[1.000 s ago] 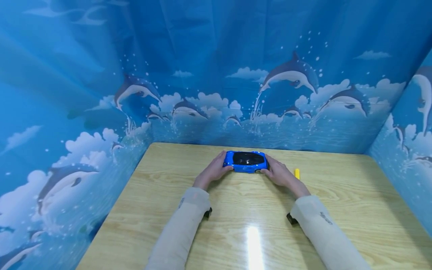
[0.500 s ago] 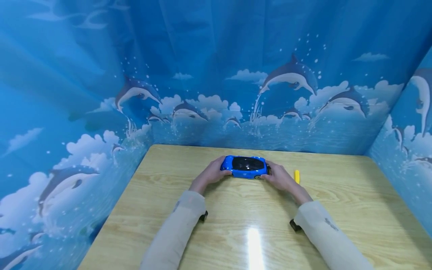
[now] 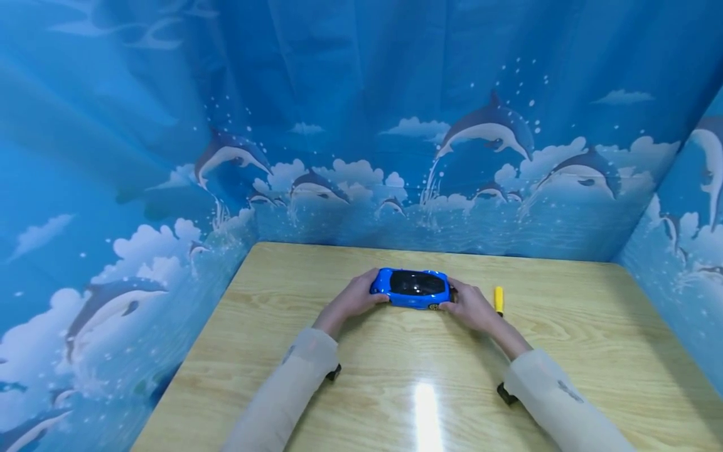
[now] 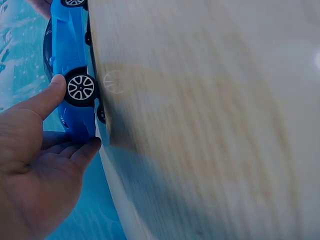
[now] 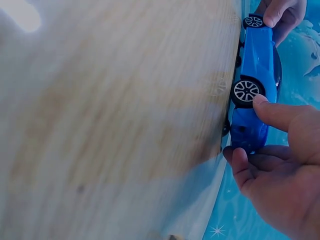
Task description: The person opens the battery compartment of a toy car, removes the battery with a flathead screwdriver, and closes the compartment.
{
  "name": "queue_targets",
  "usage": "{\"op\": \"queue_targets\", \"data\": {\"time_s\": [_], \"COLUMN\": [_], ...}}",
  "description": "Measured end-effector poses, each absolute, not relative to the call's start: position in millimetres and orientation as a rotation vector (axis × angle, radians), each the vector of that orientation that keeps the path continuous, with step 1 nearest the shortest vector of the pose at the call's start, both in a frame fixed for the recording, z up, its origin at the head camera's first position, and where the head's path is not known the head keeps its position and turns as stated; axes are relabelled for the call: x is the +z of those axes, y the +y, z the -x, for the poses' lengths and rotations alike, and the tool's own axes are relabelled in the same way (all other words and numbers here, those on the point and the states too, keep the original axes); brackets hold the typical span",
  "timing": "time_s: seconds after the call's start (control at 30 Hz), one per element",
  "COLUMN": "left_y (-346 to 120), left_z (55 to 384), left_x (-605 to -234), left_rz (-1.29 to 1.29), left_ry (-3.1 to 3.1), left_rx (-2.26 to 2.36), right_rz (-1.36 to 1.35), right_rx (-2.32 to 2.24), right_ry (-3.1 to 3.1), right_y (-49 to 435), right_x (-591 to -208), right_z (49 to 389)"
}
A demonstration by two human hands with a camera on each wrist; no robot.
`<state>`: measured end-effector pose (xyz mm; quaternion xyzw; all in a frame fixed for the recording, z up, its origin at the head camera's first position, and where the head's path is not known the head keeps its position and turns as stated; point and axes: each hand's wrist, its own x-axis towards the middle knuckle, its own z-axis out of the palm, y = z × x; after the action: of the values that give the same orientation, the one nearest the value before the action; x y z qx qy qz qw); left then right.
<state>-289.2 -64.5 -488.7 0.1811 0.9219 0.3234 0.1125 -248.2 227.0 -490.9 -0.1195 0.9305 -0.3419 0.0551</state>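
Between the two hands is a blue toy car (image 3: 409,300) with a black roof and windows, lying sideways across the far half of the table. My left hand (image 3: 357,295) grips its left end, the thumb beside a silver-spoked wheel (image 4: 80,87) and the fingers round the end. At the opposite end my right hand (image 3: 472,305) holds the car, thumb against the other wheel (image 5: 247,91) in the right wrist view. Both wrist views show the car upright, its wheels close over the tabletop.
A yellow-handled tool (image 3: 499,300) with a dark lower part lies just right of my right hand, partly hidden by the forearm. The wood-grain table (image 3: 418,351) meets blue dolphin-print curtains (image 3: 361,188) at the back and sides.
Both hands have drawn the blue toy car a short way toward me, down in the head view, keeping hold of its ends. The yellow-handled tool stays where it was.
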Motion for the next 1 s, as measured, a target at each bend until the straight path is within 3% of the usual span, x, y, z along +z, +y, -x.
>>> {"op": "queue_targets", "data": {"time_s": [1.0], "left_y": [-70], "left_z": [238], "left_x": [-494], "left_rz": [-0.48], "left_ry": [2.713], "left_rx": [1.077], "right_rz": [0.32], "right_rx": [-1.094], "right_ry": [2.92], "right_y": [221], "right_x": [-493], "right_z": [197]}}
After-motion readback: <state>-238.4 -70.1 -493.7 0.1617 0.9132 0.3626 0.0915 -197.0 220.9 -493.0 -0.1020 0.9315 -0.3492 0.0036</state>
